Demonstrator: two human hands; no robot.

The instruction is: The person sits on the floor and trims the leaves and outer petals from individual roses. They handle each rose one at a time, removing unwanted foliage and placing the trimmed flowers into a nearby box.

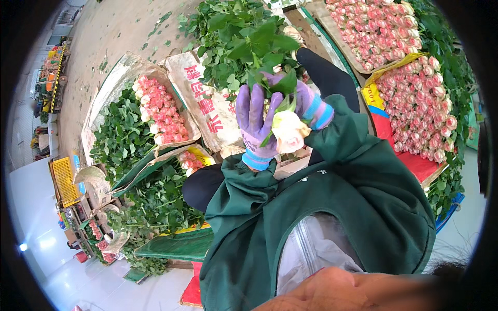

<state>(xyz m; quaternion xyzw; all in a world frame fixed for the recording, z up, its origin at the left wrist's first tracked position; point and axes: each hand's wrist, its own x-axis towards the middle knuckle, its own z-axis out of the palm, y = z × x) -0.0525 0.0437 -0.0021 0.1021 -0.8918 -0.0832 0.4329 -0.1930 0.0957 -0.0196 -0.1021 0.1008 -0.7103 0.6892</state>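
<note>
A single cream rose with a pale pink tint [290,132] is held in front of my chest, its bloom towards me. Its leafy stem [258,42] runs away from me. My right hand [305,99], in a purple-coated glove with a blue-striped cuff, closes around the stem just beyond the bloom. My left hand [255,120], in a matching glove, is beside and partly behind the bloom with its fingers extended. The bloom hides its thumb side, so its grip is unclear. Below the hands, more cut rose stems with green leaves [221,58] lie heaped.
A worn wrapping sheet with red writing [206,101] lies left of the heap. Wrapped pink rose bunches [165,112] stand to the left; larger bunches [416,109] stand at right. Loose leaves litter the floor [116,23]. A loaded flower cart [52,81] stands far left.
</note>
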